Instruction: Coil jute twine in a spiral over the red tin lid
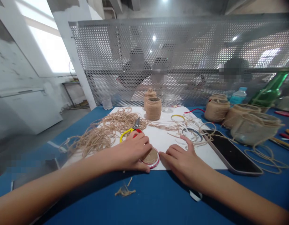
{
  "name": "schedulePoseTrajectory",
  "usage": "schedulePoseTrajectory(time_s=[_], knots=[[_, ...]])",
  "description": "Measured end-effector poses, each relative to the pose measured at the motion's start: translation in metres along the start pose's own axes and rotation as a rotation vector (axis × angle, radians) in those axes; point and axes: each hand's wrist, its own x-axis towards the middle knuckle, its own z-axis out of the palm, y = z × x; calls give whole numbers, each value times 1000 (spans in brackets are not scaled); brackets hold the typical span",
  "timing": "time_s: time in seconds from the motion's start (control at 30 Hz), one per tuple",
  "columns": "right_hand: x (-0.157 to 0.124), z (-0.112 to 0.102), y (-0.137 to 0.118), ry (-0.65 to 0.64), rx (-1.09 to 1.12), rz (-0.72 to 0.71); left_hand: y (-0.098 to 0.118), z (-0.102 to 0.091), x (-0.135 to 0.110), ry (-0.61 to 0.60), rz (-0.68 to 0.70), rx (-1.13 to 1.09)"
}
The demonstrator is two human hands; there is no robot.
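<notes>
My left hand curls over the left side of a round pink-rimmed disc filled with coiled jute twine, gripping it on the white sheet. My right hand lies flat on the sheet just right of the disc, fingers stretched out and pointing at it, fingertips close to its rim. Yellow-and-red handled scissors lie just behind my left hand. A loose heap of jute twine spreads to the left.
A black phone lies at right. Twine-wrapped jars stand behind, more jars and a green bottle at right. Bangles lie on the sheet. A perforated metal screen has people behind it. A twine scrap lies on the blue table.
</notes>
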Motion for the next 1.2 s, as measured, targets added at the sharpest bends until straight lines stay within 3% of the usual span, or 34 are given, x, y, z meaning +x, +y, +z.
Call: schedulePoseTrajectory(time_s=[0.33,0.93,1.2], knots=[[-2,-16,-11,-80,263,54,-1,1,1,-17,47,-11],[-1,-11,-5,42,191,107,-3,3,-1,-13,90,19],[-3,-5,0,67,122,109,0,-1,1,-17,33,-42]])
